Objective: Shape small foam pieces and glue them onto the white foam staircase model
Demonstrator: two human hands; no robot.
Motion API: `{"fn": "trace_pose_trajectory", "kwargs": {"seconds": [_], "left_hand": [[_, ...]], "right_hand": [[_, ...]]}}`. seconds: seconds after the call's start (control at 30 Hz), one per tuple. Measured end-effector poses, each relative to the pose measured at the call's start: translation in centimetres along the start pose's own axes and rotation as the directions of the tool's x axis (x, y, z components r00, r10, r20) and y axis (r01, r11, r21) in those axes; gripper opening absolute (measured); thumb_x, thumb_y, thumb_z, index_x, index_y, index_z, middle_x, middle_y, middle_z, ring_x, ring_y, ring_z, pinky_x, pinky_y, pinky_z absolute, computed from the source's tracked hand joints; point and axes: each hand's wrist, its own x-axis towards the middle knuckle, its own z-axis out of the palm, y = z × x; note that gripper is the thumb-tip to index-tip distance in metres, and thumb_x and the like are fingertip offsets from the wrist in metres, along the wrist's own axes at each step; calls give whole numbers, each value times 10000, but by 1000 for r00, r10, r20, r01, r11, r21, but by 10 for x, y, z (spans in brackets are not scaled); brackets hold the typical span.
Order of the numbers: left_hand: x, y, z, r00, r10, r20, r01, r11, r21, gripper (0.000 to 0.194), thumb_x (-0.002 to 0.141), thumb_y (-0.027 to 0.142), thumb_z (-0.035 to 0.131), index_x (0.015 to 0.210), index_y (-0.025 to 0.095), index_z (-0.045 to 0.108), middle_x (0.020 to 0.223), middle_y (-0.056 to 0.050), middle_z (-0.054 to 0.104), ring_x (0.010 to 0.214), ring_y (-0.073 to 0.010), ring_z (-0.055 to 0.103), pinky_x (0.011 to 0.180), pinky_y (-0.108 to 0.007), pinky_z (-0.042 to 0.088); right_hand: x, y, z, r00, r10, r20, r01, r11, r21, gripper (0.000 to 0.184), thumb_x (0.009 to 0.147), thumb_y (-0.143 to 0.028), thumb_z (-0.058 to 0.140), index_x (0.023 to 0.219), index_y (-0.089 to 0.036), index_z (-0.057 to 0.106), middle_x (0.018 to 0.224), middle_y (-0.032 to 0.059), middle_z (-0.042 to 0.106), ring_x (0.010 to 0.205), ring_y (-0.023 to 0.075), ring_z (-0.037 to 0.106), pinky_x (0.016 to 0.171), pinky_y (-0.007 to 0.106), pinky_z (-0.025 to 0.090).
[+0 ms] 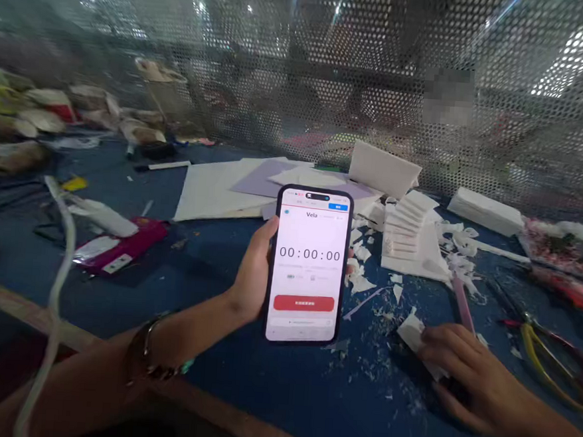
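Left hand [254,272] grips a phone [306,273] upright at the clock's centre, screen facing the camera, apparently for easy reading. At four o'clock, the right hand [477,378] curls over a white piece [411,327]; whether it is gripped, I cannot tell.

matt white paper sheets [211,185] lie by a glossy magenta plastic packet [134,244]; behind, a rough perforated metal screen [302,66] shines.
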Motion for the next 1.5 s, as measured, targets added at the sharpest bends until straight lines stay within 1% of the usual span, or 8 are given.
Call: {"fn": "trace_pose_trajectory", "kwargs": {"seconds": [0.3, 0.7, 0.8, 0.97, 1.1, 1.3, 1.43, 1.5], "left_hand": [[4, -4, -12, 998, 39, -40, -36, 997, 68, 613, 793, 568, 352, 1222, 141, 452, 1065, -147, 636, 914, -299, 626, 754, -399, 498], [3, 10, -50, 968, -149, -201, 176, 977, 121, 637, 795, 607, 314, 1228, 160, 454, 962, -123, 680, 823, -270, 653, 676, -365, 515], [1, 20, -63, 928, -193, -320, 249, 957, 146, 583, 798, 577, 350, 1155, 151, 524, 919, -123, 693, 790, -273, 660, 662, -364, 519], [-1, 32, -86, 786, -230, -574, 453, 846, 281, 558, 790, 581, 390, 940, 108, 644, 644, -100, 695, 543, -212, 635, 539, -289, 499], [3, 31, -97, 786, -243, -568, 507, 779, 369, 559, 789, 584, 391, 995, 121, 625, 743, -114, 702, 565, -205, 633, 534, -282, 485], [6, 29, -102, 818, -17, -575, 397, 740, 543, 615, 801, 583, 364, 1216, 140, 462, 924, -115, 671, 754, -208, 633, 607, -274, 489], [8, 31, -108, 817, 148, -557, 405, 541, 737, 656, 799, 603, 326, 1261, 149, 432, 1011, -138, 652, 875, -247, 619, 652, -289, 488], [10, 34, -111, 823, 198, -532, 398, 465, 791, 611, 782, 575, 405, 1241, 175, 456, 1036, -117, 648, 922, -258, 607, 668, -279, 479]], "right_hand": [[2, 2, 0, 1000, -3, 4, 2, 995, 95, 333, 767, -135, 493, 1094, -184, 451, 1086, 102, 495, 1042, 202, 461, 857, 353, 442], [5, 3, 2, 1000, 4, -18, -1, 986, 165, 285, 777, -136, 484, 1057, -188, 475, 1059, 99, 496, 1004, 199, 464, 850, 380, 423], [6, 3, 2, 1000, -10, -27, 14, 986, 169, 286, 774, -135, 483, 1055, -186, 482, 1058, 100, 500, 999, 199, 468, 850, 378, 422], [8, 3, 1, 999, -27, -28, 31, 983, 179, 268, 777, -135, 467, 1038, -185, 489, 1053, 98, 510, 996, 199, 471, 853, 376, 419], [7, 3, 2, 1000, -23, -14, 25, 984, 177, 273, 793, -132, 443, 1058, -188, 476, 1068, 91, 508, 999, 192, 464, 863, 375, 413], [2, 9, 3, 1000, -4, -7, 5, 990, 138, 403, 810, -165, 426, 1210, -186, 381, 1156, 98, 486, 1108, 200, 418, 949, 406, 369], [1, 15, -5, 995, 50, 88, -68, 974, 215, 492, 824, -260, 447, 1294, -208, 311, 1247, 95, 433, 1166, 188, 391, 978, 370, 369], [2, 18, -10, 992, 51, 111, -77, 967, 241, 511, 818, -297, 468, 1299, -208, 321, 1256, 95, 433, 1169, 190, 395, 983, 366, 369]]}}
